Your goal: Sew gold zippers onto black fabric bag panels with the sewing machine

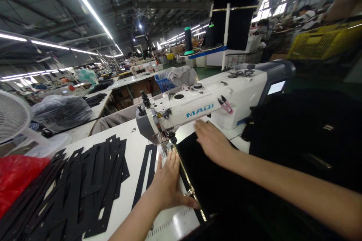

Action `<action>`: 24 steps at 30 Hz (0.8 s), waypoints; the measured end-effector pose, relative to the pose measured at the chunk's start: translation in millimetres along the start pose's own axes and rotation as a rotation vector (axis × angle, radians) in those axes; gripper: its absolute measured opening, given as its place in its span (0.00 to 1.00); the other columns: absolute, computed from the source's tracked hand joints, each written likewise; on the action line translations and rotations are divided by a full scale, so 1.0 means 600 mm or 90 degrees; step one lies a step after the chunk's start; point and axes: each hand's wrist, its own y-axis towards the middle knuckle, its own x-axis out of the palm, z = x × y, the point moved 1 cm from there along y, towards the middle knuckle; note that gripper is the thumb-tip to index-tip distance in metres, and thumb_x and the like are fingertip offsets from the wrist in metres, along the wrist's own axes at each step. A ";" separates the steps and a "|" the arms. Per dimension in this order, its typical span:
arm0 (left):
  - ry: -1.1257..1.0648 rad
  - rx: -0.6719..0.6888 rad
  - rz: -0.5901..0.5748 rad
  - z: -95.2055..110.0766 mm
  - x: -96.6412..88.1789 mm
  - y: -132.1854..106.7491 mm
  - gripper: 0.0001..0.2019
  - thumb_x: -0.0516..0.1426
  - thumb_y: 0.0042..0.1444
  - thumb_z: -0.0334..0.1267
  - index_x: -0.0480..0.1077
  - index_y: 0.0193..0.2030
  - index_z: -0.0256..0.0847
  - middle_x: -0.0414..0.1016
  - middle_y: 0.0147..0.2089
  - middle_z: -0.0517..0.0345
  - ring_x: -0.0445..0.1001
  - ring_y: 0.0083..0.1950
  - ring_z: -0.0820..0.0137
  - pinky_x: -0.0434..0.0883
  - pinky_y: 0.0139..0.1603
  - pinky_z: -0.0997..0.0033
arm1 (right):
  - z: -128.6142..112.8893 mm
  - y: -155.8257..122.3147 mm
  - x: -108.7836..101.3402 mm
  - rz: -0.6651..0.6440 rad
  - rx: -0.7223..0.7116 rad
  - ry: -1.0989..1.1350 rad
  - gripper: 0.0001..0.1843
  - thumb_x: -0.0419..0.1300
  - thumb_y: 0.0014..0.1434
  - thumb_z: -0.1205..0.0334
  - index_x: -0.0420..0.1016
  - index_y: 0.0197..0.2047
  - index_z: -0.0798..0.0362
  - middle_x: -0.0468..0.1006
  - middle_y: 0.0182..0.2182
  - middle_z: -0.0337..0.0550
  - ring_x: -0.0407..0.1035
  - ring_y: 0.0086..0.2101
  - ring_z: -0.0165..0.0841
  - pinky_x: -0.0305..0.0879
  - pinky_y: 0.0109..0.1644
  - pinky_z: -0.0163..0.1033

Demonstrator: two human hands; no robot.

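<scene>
A white sewing machine [195,109] stands in front of me, its needle area at the left end. Under it runs black fabric [209,184] with a gold-toothed zipper [185,173] along its left edge. My left hand [168,184] lies over this edge just before the presser foot, fingers stretched toward it and thumb spread on the zipper near its slider. On the fabric below the machine arm rests my right hand [212,143], flat with fingers extended. Left of the needle, a black slotted strip frame [144,173] lies on the white table, partly hidden by my left hand.
Many black slotted pieces [85,184] are piled on the table at left, beside a red plastic bag [21,177] and a white fan [13,116]. Pink thread snips [225,105] sit against the machine arm. More dark fabric [305,139] with gold hardware is heaped at right.
</scene>
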 end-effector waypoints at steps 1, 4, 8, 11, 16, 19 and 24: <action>0.006 0.003 0.002 -0.001 0.001 0.001 0.67 0.55 0.30 0.73 0.36 0.67 0.25 0.30 0.67 0.31 0.31 0.68 0.48 0.34 0.65 0.40 | -0.023 -0.013 0.004 0.002 -0.112 0.027 0.25 0.47 0.62 0.67 0.58 0.61 0.64 0.53 0.62 0.57 0.42 0.62 0.42 0.40 0.65 0.52; 0.029 0.011 0.013 -0.005 0.005 0.004 0.66 0.55 0.30 0.73 0.38 0.66 0.25 0.31 0.67 0.31 0.32 0.68 0.47 0.34 0.64 0.39 | -0.032 -0.057 0.031 -0.075 -0.198 0.110 0.33 0.47 0.63 0.49 0.52 0.64 0.62 0.50 0.63 0.53 0.41 0.63 0.40 0.40 0.65 0.54; 0.032 0.014 0.018 -0.007 0.009 0.004 0.66 0.53 0.31 0.74 0.36 0.67 0.24 0.29 0.68 0.32 0.31 0.68 0.47 0.33 0.64 0.38 | 0.062 -0.102 0.045 -0.085 -0.061 0.057 0.36 0.45 0.63 0.45 0.48 0.65 0.63 0.46 0.64 0.55 0.39 0.63 0.40 0.40 0.64 0.54; 0.019 0.006 0.014 -0.006 0.009 0.003 0.66 0.53 0.32 0.74 0.33 0.67 0.27 0.28 0.68 0.33 0.29 0.68 0.48 0.32 0.64 0.39 | 0.095 -0.106 0.020 -0.084 0.034 -0.021 0.37 0.50 0.61 0.46 0.56 0.62 0.69 0.53 0.61 0.65 0.46 0.61 0.47 0.43 0.63 0.55; 0.005 0.019 0.000 -0.006 0.005 0.002 0.66 0.55 0.31 0.72 0.35 0.67 0.27 0.28 0.68 0.32 0.29 0.68 0.49 0.32 0.64 0.39 | -0.004 -0.052 -0.010 -0.068 -0.148 -0.006 0.24 0.47 0.64 0.59 0.62 0.59 0.64 0.60 0.59 0.58 0.52 0.60 0.43 0.44 0.63 0.52; -0.001 0.014 -0.001 -0.005 0.001 0.001 0.65 0.57 0.31 0.71 0.36 0.67 0.26 0.28 0.68 0.32 0.29 0.68 0.49 0.31 0.64 0.39 | -0.016 -0.021 0.020 -0.105 -0.239 0.064 0.30 0.44 0.65 0.50 0.52 0.64 0.58 0.53 0.63 0.50 0.44 0.62 0.34 0.39 0.65 0.46; -0.005 0.004 0.007 0.003 0.000 -0.001 0.66 0.58 0.31 0.70 0.33 0.67 0.26 0.27 0.68 0.33 0.28 0.68 0.50 0.30 0.64 0.40 | 0.095 0.006 0.059 -0.118 -0.067 0.024 0.37 0.42 0.64 0.45 0.47 0.65 0.67 0.46 0.64 0.59 0.41 0.63 0.43 0.41 0.64 0.54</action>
